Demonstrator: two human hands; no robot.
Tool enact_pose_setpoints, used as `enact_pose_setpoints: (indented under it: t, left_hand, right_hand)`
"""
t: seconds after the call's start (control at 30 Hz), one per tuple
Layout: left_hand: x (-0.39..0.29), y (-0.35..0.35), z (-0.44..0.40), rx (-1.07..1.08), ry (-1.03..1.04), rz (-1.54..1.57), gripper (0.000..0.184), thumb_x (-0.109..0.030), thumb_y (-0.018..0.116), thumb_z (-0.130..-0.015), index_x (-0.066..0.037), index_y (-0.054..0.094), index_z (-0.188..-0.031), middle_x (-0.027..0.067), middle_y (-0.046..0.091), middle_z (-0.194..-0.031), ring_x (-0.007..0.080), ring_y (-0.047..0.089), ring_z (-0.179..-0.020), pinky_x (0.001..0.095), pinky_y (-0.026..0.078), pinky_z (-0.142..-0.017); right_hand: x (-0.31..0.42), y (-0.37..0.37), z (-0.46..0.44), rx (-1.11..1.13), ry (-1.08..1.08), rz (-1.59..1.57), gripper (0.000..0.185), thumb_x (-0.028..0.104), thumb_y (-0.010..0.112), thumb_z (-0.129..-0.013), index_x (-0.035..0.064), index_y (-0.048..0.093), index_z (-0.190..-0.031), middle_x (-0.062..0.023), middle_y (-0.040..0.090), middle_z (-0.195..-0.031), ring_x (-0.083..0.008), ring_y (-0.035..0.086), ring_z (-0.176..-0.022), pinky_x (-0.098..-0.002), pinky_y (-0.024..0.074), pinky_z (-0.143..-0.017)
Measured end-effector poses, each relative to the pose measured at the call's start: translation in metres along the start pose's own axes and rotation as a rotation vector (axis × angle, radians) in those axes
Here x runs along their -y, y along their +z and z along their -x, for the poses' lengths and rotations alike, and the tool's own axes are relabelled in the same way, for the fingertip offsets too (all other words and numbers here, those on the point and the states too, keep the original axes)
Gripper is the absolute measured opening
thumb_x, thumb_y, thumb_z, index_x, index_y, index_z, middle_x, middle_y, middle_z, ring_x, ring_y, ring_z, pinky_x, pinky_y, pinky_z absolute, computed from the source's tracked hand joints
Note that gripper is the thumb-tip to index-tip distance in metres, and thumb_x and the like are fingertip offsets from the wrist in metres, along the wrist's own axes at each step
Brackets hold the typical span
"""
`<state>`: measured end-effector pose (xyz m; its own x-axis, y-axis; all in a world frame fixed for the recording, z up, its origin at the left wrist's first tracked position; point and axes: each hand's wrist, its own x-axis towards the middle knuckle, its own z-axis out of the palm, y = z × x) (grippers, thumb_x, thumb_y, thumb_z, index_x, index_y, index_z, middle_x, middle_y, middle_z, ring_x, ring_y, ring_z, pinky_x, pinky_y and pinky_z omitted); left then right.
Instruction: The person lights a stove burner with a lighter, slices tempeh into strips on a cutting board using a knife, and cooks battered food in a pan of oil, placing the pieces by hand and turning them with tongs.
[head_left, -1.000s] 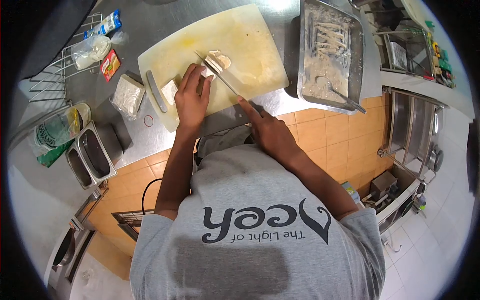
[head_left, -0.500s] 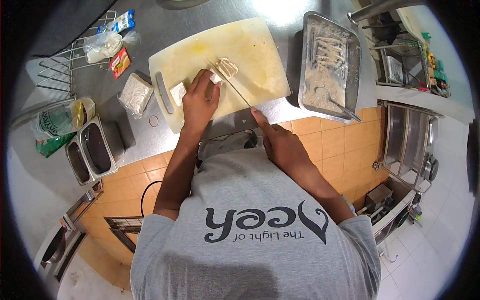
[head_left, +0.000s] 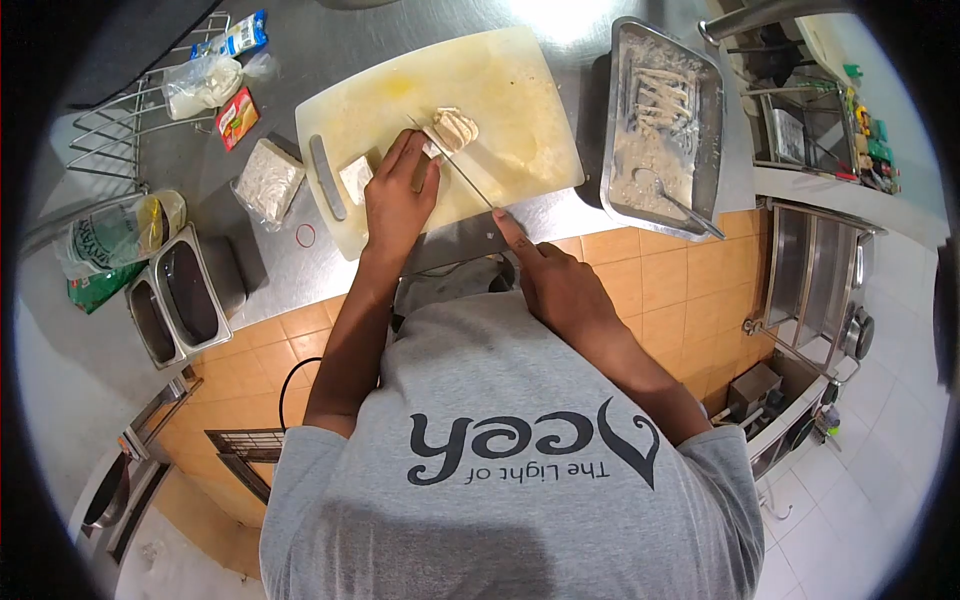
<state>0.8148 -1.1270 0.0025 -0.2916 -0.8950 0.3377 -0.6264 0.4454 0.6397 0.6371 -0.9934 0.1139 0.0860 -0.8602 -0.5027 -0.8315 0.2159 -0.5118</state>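
My left hand (head_left: 400,205) is closed over a white piece of what looks like tempeh on the cutting board (head_left: 500,75), and its fingers mostly hide that piece. Right beside those fingertips lies the blade of a knife (head_left: 467,180), slanting across the board. My right hand (head_left: 568,288) grips the knife's handle, index finger stretched along it. Thin slices (head_left: 457,128) lean together just to the right of the blade. Another white chunk (head_left: 354,180) rests left of my left hand, near the board's handle slot.
At right stands a metal tray (head_left: 610,150) with coated strips, pale batter and a spoon (head_left: 680,205). To the left are a plastic-wrapped white block (head_left: 268,182), a red packet (head_left: 237,119), a bag of white powder (head_left: 203,88), a rubber band (head_left: 306,236) and metal containers (head_left: 190,295).
The knife has shifted slightly left, away from the slices and closer to my left fingers. Less of the held white piece shows now. The whole view has moved a little.
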Motion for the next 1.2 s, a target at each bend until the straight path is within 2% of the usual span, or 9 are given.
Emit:
enact_pose_setpoints:
  t: [0.1, 0.3, 0.8, 0.9, 1.0, 1.1, 1.2]
  left_hand:
    - [-0.003, -0.002, -0.001, 0.035, -0.075, 0.035, 0.035, -0.010, 0.069, -0.082, 0.000, 0.062, -0.115, 0.0185, 0.062, -0.120, 0.0351, 0.065, -0.100, 0.0383, 0.055, -0.082]
    - [0.001, 0.001, 0.000, 0.029, -0.065, 0.025, 0.033, -0.010, 0.069, -0.082, 0.000, 0.063, -0.113, 0.0187, 0.063, -0.119, 0.0350, 0.065, -0.100, 0.0381, 0.054, -0.082]
    - [-0.003, 0.003, 0.000, 0.016, -0.106, 0.025, 0.032, -0.005, 0.069, -0.081, -0.001, 0.064, -0.112, 0.0179, 0.064, -0.115, 0.0330, 0.067, -0.095, 0.0367, 0.055, -0.078]
    - [-0.005, 0.002, -0.001, 0.017, -0.112, 0.041, 0.031, -0.006, 0.069, -0.081, -0.001, 0.064, -0.111, 0.0173, 0.064, -0.115, 0.0313, 0.068, -0.093, 0.0357, 0.056, -0.077]
    - [-0.001, 0.007, 0.002, -0.025, -0.102, 0.038, 0.027, -0.004, 0.068, -0.085, -0.001, 0.064, -0.111, 0.0134, 0.065, -0.117, 0.0220, 0.070, -0.086, 0.0302, 0.059, -0.071]
    - [-0.005, 0.005, 0.003, -0.001, -0.144, 0.069, 0.026, -0.003, 0.067, -0.085, 0.000, 0.064, -0.111, 0.0132, 0.065, -0.117, 0.0211, 0.070, -0.084, 0.0297, 0.059, -0.071]
    - [-0.007, 0.005, 0.003, -0.004, -0.143, 0.075, 0.029, -0.005, 0.069, -0.083, -0.001, 0.064, -0.111, 0.0148, 0.065, -0.116, 0.0270, 0.069, -0.088, 0.0339, 0.056, -0.075]
  right_hand:
    - [0.001, 0.003, -0.001, 0.003, 0.010, -0.012, 0.073, 0.007, 0.050, -0.087, 0.0278, 0.021, -0.151, -0.0263, 0.061, -0.097, -0.0451, 0.065, -0.079, -0.0521, 0.0538, -0.069]
    - [0.002, 0.005, -0.003, 0.006, 0.006, 0.008, 0.074, 0.006, 0.049, -0.087, 0.0277, 0.020, -0.151, -0.0283, 0.061, -0.097, -0.0468, 0.064, -0.078, -0.0540, 0.0533, -0.069]
    - [0.002, 0.000, -0.008, 0.059, 0.023, 0.011, 0.077, 0.003, 0.050, -0.085, 0.0275, 0.019, -0.151, -0.0269, 0.061, -0.092, -0.0460, 0.064, -0.076, -0.0537, 0.0531, -0.067]
    - [-0.001, 0.002, -0.013, 0.050, 0.006, 0.003, 0.073, 0.006, 0.050, -0.088, 0.0263, 0.018, -0.151, -0.0276, 0.062, -0.084, -0.0455, 0.063, -0.071, -0.0540, 0.0511, -0.064]
    - [-0.016, 0.019, -0.027, -0.004, -0.048, -0.092, 0.072, 0.006, 0.049, -0.089, 0.0264, 0.020, -0.151, -0.0283, 0.062, -0.087, -0.0459, 0.062, -0.072, -0.0538, 0.0512, -0.064]
    - [-0.029, 0.033, -0.035, -0.024, -0.065, -0.118, 0.077, 0.007, 0.053, -0.086, 0.0300, 0.019, -0.151, -0.0253, 0.060, -0.091, -0.0446, 0.064, -0.074, -0.0519, 0.0535, -0.064]
    - [-0.031, 0.040, -0.034, -0.054, -0.050, -0.096, 0.078, 0.008, 0.054, -0.086, 0.0312, 0.018, -0.151, -0.0256, 0.060, -0.092, -0.0445, 0.064, -0.074, -0.0515, 0.0535, -0.065]
